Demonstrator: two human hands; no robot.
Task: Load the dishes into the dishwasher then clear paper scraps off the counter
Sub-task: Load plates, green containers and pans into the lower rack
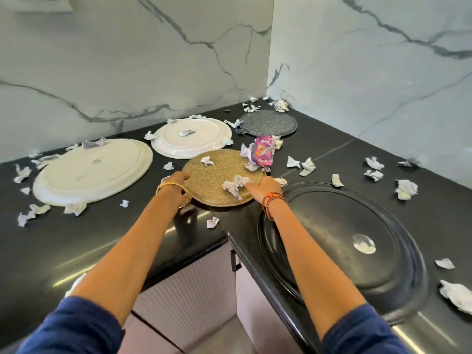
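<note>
Both arms stretch out over the black worktop (115,233) to the gold speckled plate (219,172) in the corner. The left hand (178,179) curls its fingers over the plate's left rim, gripping it. The right hand (264,186) is at the right rim, fingers on the edge beside a crumpled paper scrap (233,186) lying on the plate; whether it truly grips is hard to tell from here. A pink wrapper (263,153) sits at the plate's far edge. Left of it, two white plates (94,169) (191,136) lie face down; a grey plate (268,123) lies behind, a big black plate (339,236) at the right. Paper scraps are scattered all around.
</note>
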